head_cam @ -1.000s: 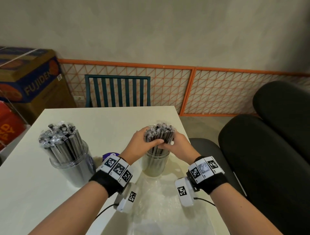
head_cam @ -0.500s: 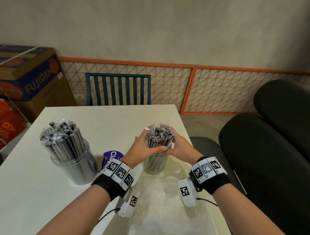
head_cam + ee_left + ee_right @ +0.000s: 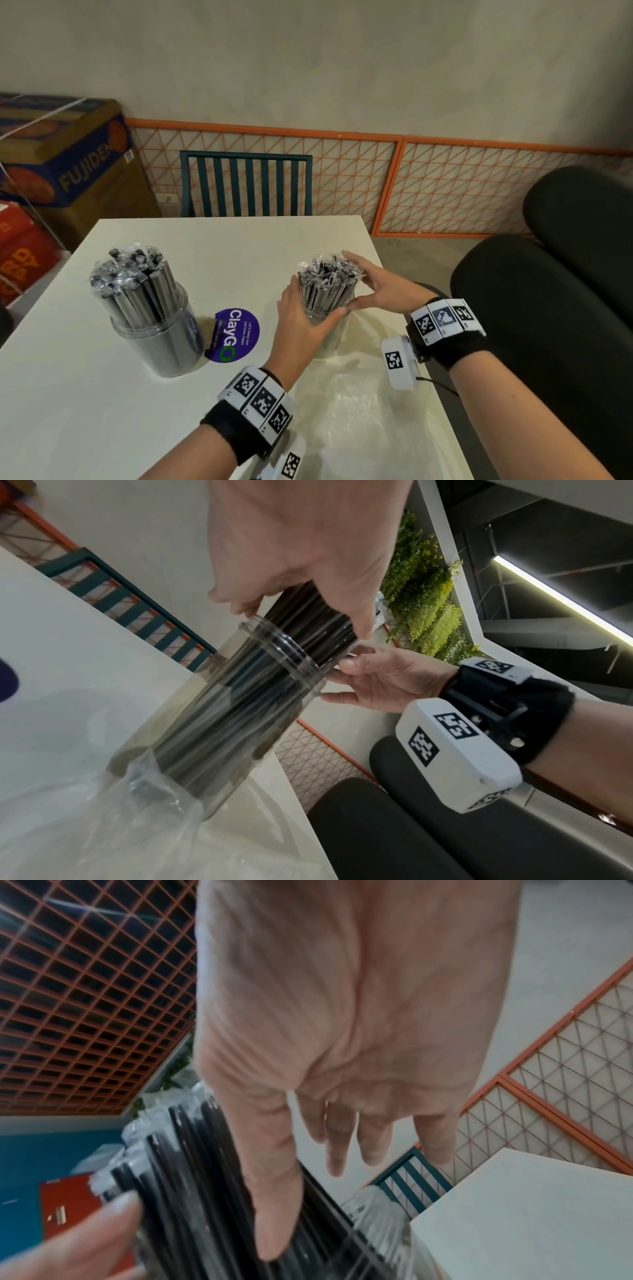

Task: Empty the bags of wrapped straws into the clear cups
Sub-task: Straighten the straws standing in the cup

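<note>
Two clear cups stand on the white table (image 3: 102,411). The left cup (image 3: 161,342) is packed with wrapped black straws (image 3: 133,277). The right cup (image 3: 330,339) (image 3: 240,710) holds another upright bundle of straws (image 3: 325,281) (image 3: 192,1177). My left hand (image 3: 294,318) (image 3: 301,561) lies against the bundle's left side with straight fingers, its thumb across the front at the rim. My right hand (image 3: 370,284) (image 3: 342,1042) flanks the right side, fingers straight, thumb on the straws. An empty clear bag (image 3: 359,411) (image 3: 137,818) lies flat in front of the right cup.
A round purple ClayGO sticker (image 3: 233,334) sits between the cups. The right cup stands near the table's right edge, beside black padded chairs (image 3: 548,325). A teal chair (image 3: 246,185) is behind the table, with cardboard boxes (image 3: 68,161) at the far left.
Both hands were wrapped tightly round the top of the straw bundle. They have let go and spread apart, and the left hand has dropped toward the cup's rim.
</note>
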The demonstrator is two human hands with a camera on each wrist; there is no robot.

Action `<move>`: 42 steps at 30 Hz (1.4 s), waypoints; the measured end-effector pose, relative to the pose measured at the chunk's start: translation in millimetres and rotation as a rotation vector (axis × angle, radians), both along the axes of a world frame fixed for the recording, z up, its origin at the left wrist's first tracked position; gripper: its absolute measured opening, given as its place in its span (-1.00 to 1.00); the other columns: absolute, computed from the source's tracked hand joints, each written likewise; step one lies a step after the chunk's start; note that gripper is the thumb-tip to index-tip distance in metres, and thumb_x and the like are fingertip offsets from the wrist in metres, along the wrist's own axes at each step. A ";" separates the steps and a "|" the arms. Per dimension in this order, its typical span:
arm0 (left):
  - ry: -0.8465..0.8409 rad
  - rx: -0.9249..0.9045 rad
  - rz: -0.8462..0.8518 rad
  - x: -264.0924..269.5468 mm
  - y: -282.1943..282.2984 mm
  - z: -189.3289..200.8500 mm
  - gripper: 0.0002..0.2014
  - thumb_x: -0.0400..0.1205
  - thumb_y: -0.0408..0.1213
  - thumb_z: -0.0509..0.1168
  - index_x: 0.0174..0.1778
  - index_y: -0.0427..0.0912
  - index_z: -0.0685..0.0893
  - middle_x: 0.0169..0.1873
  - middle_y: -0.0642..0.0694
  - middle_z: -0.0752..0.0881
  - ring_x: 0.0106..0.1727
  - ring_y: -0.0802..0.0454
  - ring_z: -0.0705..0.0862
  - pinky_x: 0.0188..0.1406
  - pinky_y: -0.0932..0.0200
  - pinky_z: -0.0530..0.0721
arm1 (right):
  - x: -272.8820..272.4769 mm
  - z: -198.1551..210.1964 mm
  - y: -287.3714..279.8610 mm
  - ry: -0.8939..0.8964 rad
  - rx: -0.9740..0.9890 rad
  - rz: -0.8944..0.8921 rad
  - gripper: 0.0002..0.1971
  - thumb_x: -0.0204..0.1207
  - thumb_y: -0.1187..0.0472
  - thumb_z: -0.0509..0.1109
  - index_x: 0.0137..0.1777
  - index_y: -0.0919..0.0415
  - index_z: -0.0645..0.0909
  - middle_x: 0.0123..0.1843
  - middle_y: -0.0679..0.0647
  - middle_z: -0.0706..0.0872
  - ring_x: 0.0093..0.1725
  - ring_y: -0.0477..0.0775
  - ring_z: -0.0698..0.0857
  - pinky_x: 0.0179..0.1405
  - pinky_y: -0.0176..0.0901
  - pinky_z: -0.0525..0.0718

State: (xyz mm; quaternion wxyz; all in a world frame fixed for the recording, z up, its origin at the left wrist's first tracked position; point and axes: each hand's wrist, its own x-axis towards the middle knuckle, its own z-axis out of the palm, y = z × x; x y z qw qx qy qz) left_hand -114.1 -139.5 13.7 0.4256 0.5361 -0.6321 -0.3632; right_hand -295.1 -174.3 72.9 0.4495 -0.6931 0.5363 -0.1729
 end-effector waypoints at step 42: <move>0.048 0.034 -0.332 21.9 -42.7 45.0 -0.18 0.39 -0.18 0.54 0.53 0.09 0.28 0.34 0.03 0.54 0.35 0.12 0.55 0.42 0.14 0.49 | 13.6 10.4 24.9 -0.073 -0.263 -0.166 0.03 0.29 0.29 0.62 0.58 -0.18 0.02 0.41 -0.15 0.43 0.36 -0.23 0.45 0.34 -0.41 0.43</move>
